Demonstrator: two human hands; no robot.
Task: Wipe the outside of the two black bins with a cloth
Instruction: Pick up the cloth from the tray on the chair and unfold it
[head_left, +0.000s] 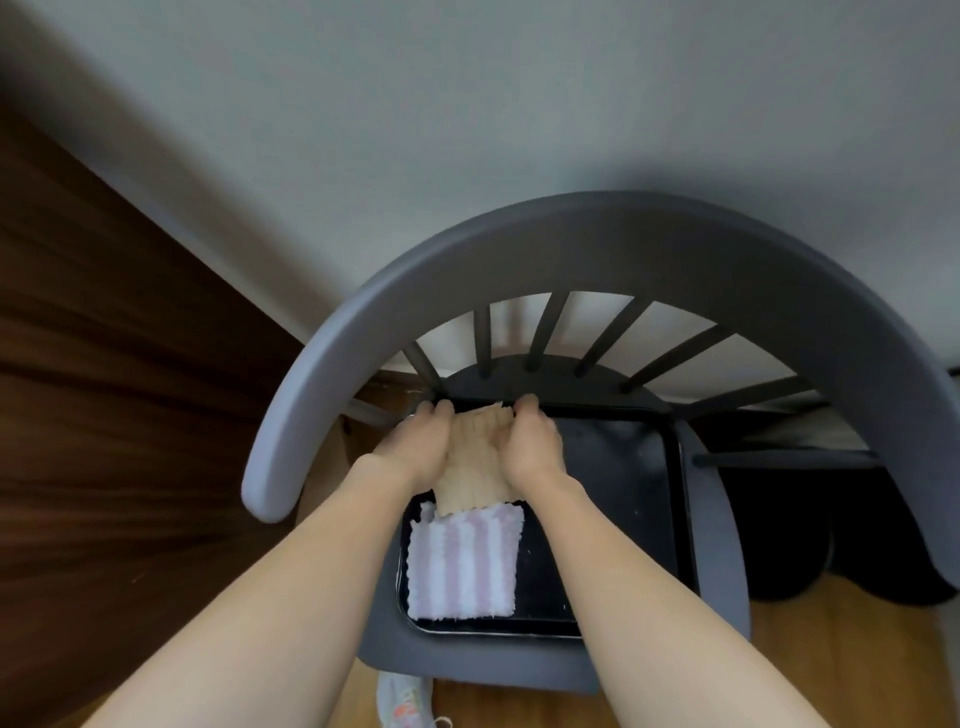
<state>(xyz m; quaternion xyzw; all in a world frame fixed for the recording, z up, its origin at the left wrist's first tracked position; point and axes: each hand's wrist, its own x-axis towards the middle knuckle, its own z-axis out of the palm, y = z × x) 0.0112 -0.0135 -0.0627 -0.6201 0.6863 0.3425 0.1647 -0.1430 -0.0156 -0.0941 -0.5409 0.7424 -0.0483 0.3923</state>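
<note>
Partly hidden, both hands' fingers pinching beige cloth (475, 457), left hand (418, 441), right hand (532, 441), bin (623, 467) rim obscured.

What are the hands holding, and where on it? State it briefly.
Both hands hold the beige cloth. The left hand and right hand each grip a side of it near its far end, above the black bin.

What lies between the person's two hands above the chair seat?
In the head view, a beige cloth fills the gap between the left hand and the right hand; both grip its edges. Its lower end overlaps a pink-and-white striped cloth.
</note>
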